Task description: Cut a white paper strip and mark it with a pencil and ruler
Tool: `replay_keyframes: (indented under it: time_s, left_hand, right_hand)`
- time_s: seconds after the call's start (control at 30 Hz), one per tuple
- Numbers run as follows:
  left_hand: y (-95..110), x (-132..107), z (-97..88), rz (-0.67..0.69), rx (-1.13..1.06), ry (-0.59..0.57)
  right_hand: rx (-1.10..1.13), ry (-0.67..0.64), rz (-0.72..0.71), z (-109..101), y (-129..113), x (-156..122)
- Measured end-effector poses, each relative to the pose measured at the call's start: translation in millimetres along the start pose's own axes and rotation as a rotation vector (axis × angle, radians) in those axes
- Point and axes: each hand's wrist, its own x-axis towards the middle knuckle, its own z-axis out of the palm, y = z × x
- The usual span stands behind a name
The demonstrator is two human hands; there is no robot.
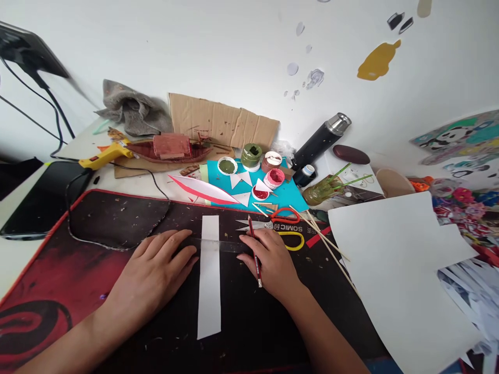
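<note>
A white paper strip (209, 280) lies lengthwise on the black and red desk mat (97, 218). A clear ruler (230, 245) lies across the strip near its top. My left hand (156, 272) presses flat on the ruler's left end, fingers stretched out. My right hand (271, 262) rests on the ruler's right end, closed around a red pencil (255, 259) whose tip points away from me.
Scissors (280, 224) with red and yellow handles lie behind my right hand. Paint pots (251, 156) sit on a teal sheet (288, 195). A large white paper (397, 270), thin sticks (327, 244), a black flask (322, 139), a model boat (171, 148) and a yellow glue gun (105, 155) surround the mat.
</note>
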Motion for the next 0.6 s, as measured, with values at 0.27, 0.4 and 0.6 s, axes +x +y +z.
replay_keyframes:
  time_s: [0.27, 0.4, 0.6]
  left_hand:
    - [4.2, -1.1, 0.4, 0.062, -0.082, -0.007]
    - [12.0, -0.4, -2.9, 0.094, -0.085, 0.011]
    - [32.2, -2.9, 0.7, 0.105, -0.127, -0.052]
  right_hand:
    - [0.017, 0.037, -0.009, 3.1, 1.8, 0.8]
    - [0.015, 0.039, -0.004, 3.6, 1.8, 1.2]
    - [0.038, 0.061, 0.017, 3.2, -1.6, 3.4]
